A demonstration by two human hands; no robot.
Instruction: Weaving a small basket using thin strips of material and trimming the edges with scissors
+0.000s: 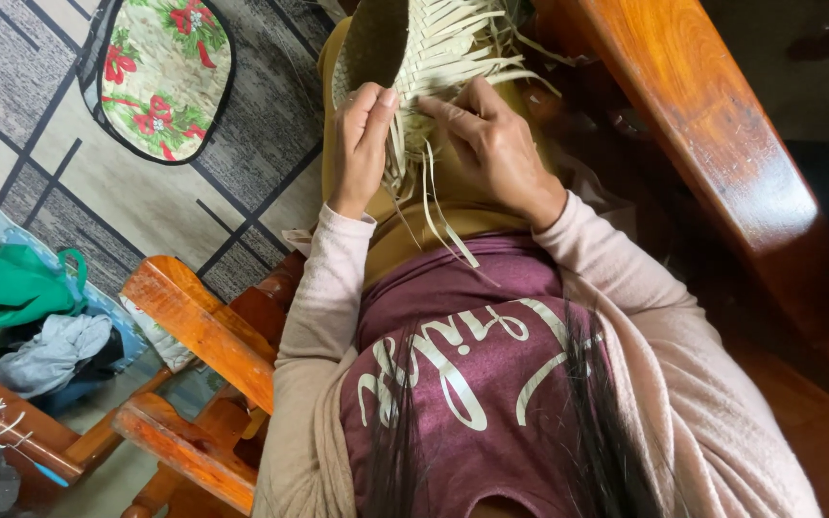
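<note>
While both hands work on the lap, left hand (357, 144) pinching pale strips of the woven palm-leaf piece (424, 48), right hand (491, 144) pressing fingers on its weave, wooden armrest (203, 321) beside.

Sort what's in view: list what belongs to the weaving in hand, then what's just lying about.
In hand:
left hand
right hand
pale woven palm-strip piece
loose hanging strips

Lying about:
floral oval cushion
green bag
grey cloth
wooden armrest
</note>
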